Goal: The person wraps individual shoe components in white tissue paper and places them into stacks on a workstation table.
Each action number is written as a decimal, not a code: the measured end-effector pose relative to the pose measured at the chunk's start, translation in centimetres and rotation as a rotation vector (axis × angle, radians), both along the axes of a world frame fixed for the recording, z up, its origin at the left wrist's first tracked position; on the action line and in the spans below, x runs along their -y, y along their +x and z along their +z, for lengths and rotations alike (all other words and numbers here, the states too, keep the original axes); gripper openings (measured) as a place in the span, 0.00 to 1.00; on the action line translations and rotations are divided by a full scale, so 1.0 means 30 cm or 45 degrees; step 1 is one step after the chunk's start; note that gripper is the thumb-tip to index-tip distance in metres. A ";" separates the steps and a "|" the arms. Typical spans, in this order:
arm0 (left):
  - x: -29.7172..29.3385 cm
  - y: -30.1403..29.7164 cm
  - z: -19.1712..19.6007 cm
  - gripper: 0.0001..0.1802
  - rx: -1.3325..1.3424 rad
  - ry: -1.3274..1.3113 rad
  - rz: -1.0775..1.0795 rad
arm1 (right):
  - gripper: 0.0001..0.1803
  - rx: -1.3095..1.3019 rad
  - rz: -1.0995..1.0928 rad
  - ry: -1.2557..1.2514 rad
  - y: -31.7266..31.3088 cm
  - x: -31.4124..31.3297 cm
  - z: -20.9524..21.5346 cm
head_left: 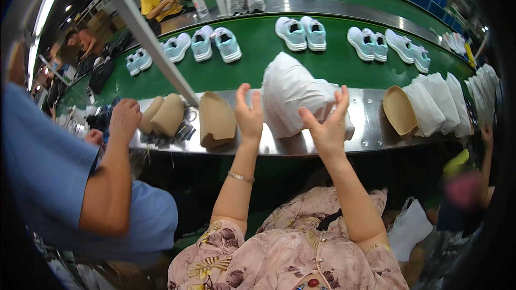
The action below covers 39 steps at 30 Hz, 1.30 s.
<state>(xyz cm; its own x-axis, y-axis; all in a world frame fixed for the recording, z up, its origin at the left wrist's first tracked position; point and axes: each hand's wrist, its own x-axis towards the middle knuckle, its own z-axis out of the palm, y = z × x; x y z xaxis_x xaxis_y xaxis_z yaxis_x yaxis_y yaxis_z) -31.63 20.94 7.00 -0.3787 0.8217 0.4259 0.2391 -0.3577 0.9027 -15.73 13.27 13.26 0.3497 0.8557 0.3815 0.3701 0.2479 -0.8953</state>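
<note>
A bulky bundle of crumpled white paper (293, 94) stands on the metal ledge in front of me, its contents hidden. My left hand (250, 115) is raised beside its left side, fingers upright and apart, holding nothing. At the bundle's right front is my right hand (327, 129), thumb and fingers spread wide. Whether its fingertips touch the paper I cannot tell. Left of my left hand, a curved tan cardboard form (217, 121) rests on the ledge. Another tan form (400, 110) leans against several white paper-covered pieces (424, 102) to the right.
Pairs of pale blue and white sneakers (302, 35) sit along the green belt (252, 53) beyond the metal ledge (371, 123). A slanted grey post (153, 40) rises at the left. A co-worker in a blue shirt (54, 166) stands close on my left; another person crouches at the right.
</note>
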 end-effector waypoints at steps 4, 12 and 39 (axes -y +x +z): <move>0.210 -0.082 0.083 0.18 -0.417 0.286 0.290 | 0.49 0.281 -0.018 0.093 0.034 0.070 0.008; 0.172 -0.432 -0.120 0.25 -0.334 -0.232 0.330 | 0.17 0.608 0.421 0.749 -0.152 0.164 0.053; 0.218 -0.375 -0.192 0.35 -0.255 -0.131 -0.032 | 0.19 0.049 0.797 -0.235 -0.505 -0.130 -0.174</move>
<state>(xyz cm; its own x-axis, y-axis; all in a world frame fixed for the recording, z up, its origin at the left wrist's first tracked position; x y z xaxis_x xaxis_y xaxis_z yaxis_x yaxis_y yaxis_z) -42.88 14.41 1.23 -0.2742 0.8727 0.4040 0.4094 -0.2742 0.8702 -30.88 17.18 8.03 -0.2472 0.9457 0.2109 0.2385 0.2703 -0.9328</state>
